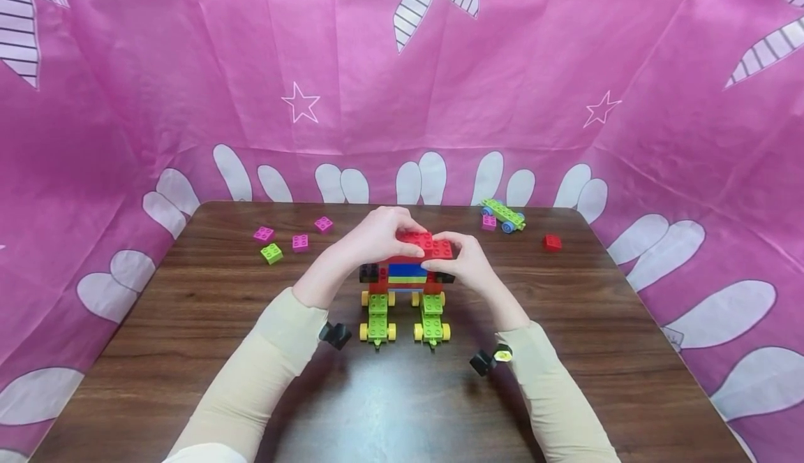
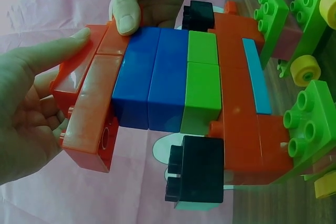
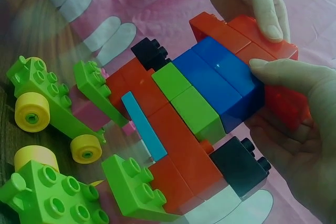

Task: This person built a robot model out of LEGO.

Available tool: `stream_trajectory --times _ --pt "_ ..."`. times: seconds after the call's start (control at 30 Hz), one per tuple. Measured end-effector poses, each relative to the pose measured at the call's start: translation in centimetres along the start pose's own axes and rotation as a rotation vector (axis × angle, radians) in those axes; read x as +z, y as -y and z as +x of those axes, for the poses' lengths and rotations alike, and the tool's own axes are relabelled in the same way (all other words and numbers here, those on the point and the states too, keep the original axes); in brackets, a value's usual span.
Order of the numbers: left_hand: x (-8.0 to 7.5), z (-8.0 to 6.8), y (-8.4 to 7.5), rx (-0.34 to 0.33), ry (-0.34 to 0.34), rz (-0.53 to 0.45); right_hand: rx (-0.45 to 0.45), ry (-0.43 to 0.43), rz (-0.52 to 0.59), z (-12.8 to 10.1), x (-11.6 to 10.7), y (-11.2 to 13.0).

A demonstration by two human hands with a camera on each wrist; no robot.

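Observation:
A building-brick figure (image 1: pixel 407 281) stands at the middle of the table on two green wheeled bases (image 3: pixel 52 192) with yellow wheels. Red bricks, a thin light-blue piece (image 2: pixel 256 76), green bricks (image 3: pixel 186 103) and blue bricks (image 2: pixel 152 77) are stacked above, with a black brick (image 2: pixel 202 169) out at either side. My left hand (image 1: pixel 386 236) grips the red bricks (image 1: pixel 417 241) on top, thumb on their near face. My right hand (image 1: pixel 467 264) holds the right end of those red bricks, its thumb near the blue bricks' corner. Its far fingers are partly hidden behind the bricks.
Several pink bricks (image 1: pixel 300 242) and a green brick (image 1: pixel 272 253) lie at the back left. At the back right are a green wheeled base (image 1: pixel 504 214) with blue wheels, a pink brick (image 1: pixel 489 222) and a red brick (image 1: pixel 553 242). A pink curtain (image 1: pixel 377 100) surrounds the table.

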State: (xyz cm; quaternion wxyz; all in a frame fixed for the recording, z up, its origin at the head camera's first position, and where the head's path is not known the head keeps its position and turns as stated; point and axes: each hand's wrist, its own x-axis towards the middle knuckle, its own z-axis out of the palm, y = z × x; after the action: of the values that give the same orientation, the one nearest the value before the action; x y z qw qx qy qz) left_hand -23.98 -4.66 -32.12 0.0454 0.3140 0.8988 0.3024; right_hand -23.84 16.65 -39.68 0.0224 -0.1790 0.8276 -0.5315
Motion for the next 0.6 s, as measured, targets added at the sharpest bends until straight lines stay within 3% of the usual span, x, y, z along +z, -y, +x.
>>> stream_trajectory --times 0.6 --pt "0.48 -0.44 0.16 -0.013 -0.049 -0.005 -0.007 0.009 0.005 0.02 -0.09 0.00"
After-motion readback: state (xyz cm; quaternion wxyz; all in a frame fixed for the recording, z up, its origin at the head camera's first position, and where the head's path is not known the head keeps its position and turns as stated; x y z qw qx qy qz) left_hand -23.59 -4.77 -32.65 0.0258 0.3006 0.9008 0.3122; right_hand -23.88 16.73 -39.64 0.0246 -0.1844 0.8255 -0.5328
